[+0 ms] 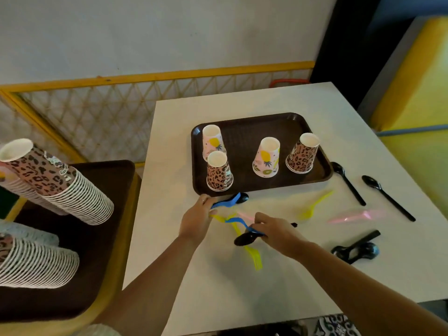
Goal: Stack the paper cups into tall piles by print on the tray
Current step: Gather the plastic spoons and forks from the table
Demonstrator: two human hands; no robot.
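Two bare forearms reach in from the near edge, with no sleeves, watch or bracelet on them. The left hand [196, 220] wears a thin ring [202, 201] on one finger, a small pale band with a glint on top; its metal and any stone are too small to make out. The right hand [274, 230] shows no ring or other jewellery. At the near left corner, a bit of pale, light-coloured fabric [101, 330] shows, probably clothing.

The white square tabletop [278, 275] looks smooth and matt. The dark brown plastic tray [257, 132] has a finely textured bed. The printed paper cups [266, 157] look matt; the black plastic spoons [388, 197] at right are glossy.
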